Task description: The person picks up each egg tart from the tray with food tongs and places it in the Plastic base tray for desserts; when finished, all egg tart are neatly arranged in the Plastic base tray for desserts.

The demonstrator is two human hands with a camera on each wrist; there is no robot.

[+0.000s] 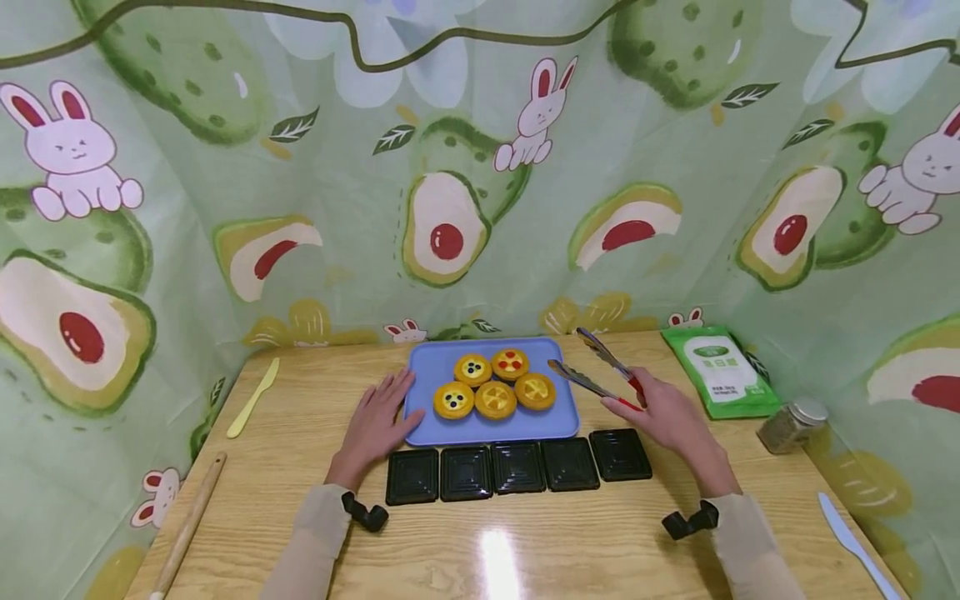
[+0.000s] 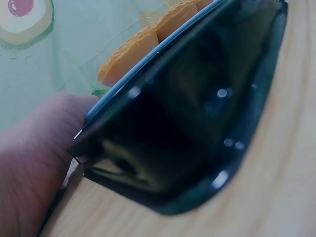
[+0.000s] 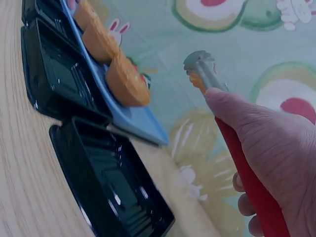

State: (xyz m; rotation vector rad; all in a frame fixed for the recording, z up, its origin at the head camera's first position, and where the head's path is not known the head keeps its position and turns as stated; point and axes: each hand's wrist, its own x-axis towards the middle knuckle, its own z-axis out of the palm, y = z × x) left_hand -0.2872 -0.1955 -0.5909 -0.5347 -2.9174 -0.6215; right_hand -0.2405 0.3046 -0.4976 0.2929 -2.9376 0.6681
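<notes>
In the head view, my left hand (image 1: 372, 425) rests at the left edge of a blue tray (image 1: 429, 371), fingers extended and thumb over its rim. My right hand (image 1: 671, 417) grips red-handled metal tongs (image 1: 585, 382). The tong arms are spread, with nothing between their tips, right of the tray. On the tray sit several egg tarts: two with dark berries (image 1: 453, 401), one with red pieces (image 1: 510, 364), and others with pale yellow toppings (image 1: 495, 401). The right wrist view shows the red handle (image 3: 242, 163) inside my curled fingers.
Square black plastic containers (image 1: 517, 467) form a row before the tray. A green-and-white packet (image 1: 722, 375) and a lidded shaker jar (image 1: 791, 425) stand right. A blue knife (image 1: 855, 542) lies near right; a yellow knife (image 1: 255, 398) and wooden rod (image 1: 191, 525) lie left.
</notes>
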